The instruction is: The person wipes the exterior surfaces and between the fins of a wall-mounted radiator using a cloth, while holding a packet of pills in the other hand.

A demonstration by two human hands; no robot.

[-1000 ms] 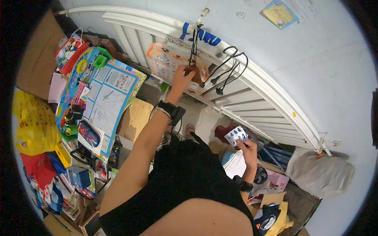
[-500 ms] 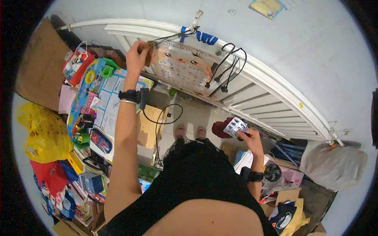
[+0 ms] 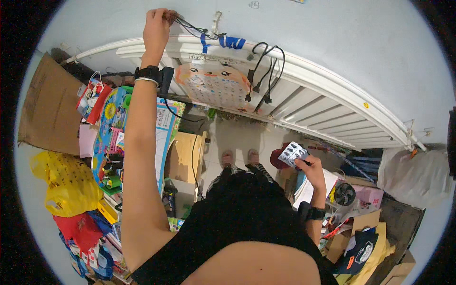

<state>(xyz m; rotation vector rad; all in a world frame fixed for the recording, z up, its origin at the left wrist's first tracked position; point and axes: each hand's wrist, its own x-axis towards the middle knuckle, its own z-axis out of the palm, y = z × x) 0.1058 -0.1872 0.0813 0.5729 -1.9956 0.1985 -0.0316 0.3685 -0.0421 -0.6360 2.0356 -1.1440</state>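
Observation:
My left hand [image 3: 158, 26] is raised at the far left, above the white railing, its fingers closed on a small reddish-brown bundle [image 3: 170, 17]. Thin black cords [image 3: 194, 29] run from the bundle to the blue-taped part of the railing; what exactly the bundle is, I cannot make out. At the right, my right hand [image 3: 312, 169] pinches a white card with dark oval shapes [image 3: 292, 154] between thumb and fingers. Beyond that card lies a dark red object [image 3: 277, 159], partly covered by it.
A white slatted railing [image 3: 327, 121] curves along the wall, with black plugged cables [image 3: 267, 71] and an animal-face sheet [image 3: 216, 85] on it. A cluttered play table [image 3: 108, 124] and yellow bag [image 3: 71, 187] stand left. A small black fan [image 3: 344, 194] and a whitish plastic bag [image 3: 413, 175] are right.
My left hand has risen from in front of the railing to above its top bar, carrying the brown bundle. My right hand still holds the card. The whole view has shifted slightly.

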